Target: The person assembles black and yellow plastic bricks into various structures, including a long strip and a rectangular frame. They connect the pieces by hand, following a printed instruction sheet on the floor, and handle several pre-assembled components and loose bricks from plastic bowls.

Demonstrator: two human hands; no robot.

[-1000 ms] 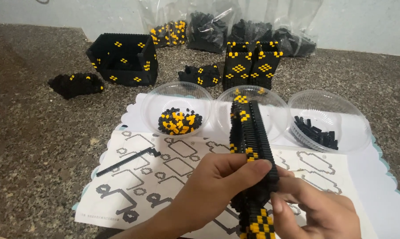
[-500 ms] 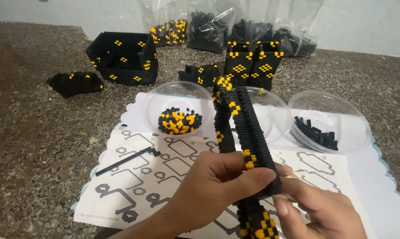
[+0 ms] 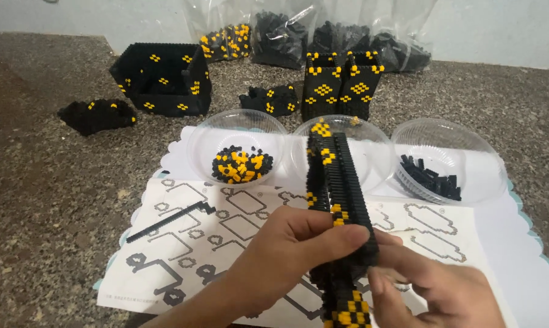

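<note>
1. The left hand (image 3: 286,255) and right hand (image 3: 432,291) both clasp the long black-and-yellow brick panel (image 3: 338,194) above the white printed instruction sheet (image 3: 226,243).
2. The panel partly hides the middle clear plastic bowl (image 3: 371,152).
3. Beyond the sheet stands a bowl of black and yellow bricks (image 3: 238,149); a thin black brick strip (image 3: 168,220) lies on the sheet.

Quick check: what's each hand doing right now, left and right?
Left hand: closed around the black-and-yellow block panel, holding it up on edge.
Right hand: fingers pinching the same panel's lower part.
</note>
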